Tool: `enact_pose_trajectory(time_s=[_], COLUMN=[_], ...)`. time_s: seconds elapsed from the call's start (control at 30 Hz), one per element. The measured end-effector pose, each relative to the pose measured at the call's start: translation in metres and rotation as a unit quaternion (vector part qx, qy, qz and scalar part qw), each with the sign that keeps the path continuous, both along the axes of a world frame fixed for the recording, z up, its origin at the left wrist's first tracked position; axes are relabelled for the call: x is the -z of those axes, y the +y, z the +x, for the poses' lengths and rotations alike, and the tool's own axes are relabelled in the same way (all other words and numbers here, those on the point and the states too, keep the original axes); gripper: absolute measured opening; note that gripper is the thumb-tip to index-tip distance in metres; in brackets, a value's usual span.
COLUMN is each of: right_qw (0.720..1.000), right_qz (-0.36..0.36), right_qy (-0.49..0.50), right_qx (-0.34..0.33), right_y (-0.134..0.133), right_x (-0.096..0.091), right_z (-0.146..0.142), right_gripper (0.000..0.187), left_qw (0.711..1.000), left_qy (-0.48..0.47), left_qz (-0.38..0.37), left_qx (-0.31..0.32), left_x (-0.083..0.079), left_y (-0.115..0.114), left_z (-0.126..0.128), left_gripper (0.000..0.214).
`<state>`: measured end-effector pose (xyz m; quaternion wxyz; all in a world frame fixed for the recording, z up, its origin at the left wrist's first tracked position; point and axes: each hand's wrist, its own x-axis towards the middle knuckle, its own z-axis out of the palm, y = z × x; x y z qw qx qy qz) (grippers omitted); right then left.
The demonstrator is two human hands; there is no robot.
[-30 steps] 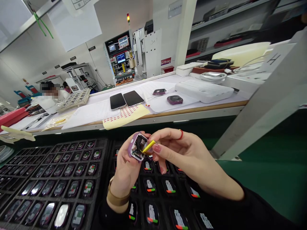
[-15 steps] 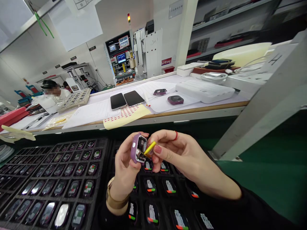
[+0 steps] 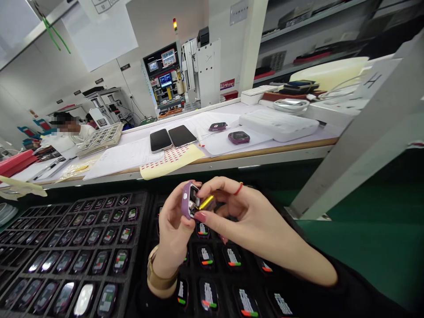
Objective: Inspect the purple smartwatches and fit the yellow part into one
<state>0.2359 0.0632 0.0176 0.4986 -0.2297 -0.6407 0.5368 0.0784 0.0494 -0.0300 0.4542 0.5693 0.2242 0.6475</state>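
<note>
My left hand (image 3: 172, 229) grips a small purple watch case (image 3: 188, 204), turned edge-on with its open inside facing right. My right hand (image 3: 238, 216) pinches a thin yellow piece (image 3: 206, 202) that sticks out of the case, thumb below and fingers curled over the top. Both hands hover above a black tray (image 3: 212, 274) filled with several watch modules bearing barcode labels. A red band circles one right finger.
A second black tray (image 3: 66, 247) of several modules lies to the left. Beyond, a white bench holds two phones (image 3: 172, 138), a yellow sticker sheet (image 3: 172, 160), two purple cases (image 3: 238, 137) and a white box (image 3: 278, 123). A person sits far left. A grey post (image 3: 361, 132) slants at right.
The purple case has turned from facing me to edge-on. My right fingers have closed further over the yellow piece, pushing it nearer the case.
</note>
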Motion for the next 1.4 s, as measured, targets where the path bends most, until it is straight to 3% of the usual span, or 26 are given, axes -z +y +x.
enact_pose_trajectory(time_s=[0.13, 0.5, 0.93, 1.17, 1.4], right_qw=[0.995, 0.983, 0.965, 0.966, 0.987], right_qz=[0.062, 0.112, 0.185, 0.172, 0.098], right_qy=[-0.044, -0.076, -0.096, -0.094, -0.086], right_qx=[0.058, 0.125, 0.157, 0.166, 0.099], right_y=[0.001, -0.001, 0.003, 0.005, 0.006], right_x=[-0.003, -0.001, 0.002, 0.002, -0.004], right_z=[0.001, 0.000, 0.002, 0.004, 0.011], right_gripper=[0.009, 0.004, 0.011, 0.010, 0.009], left_qw=[0.999, 0.996, 0.998, 0.997, 0.998], left_qy=[0.021, 0.055, 0.057, 0.062, 0.050], left_qz=[0.019, 0.043, -0.021, -0.037, -0.032], left_qx=[-0.038, -0.053, 0.011, 0.019, 0.033], left_x=[0.001, -0.005, -0.004, -0.003, -0.005], left_y=[0.001, 0.000, 0.002, 0.003, 0.003], left_z=[0.001, 0.002, -0.005, -0.009, -0.007], left_gripper=[0.048, 0.045, 0.050, 0.054, 0.050])
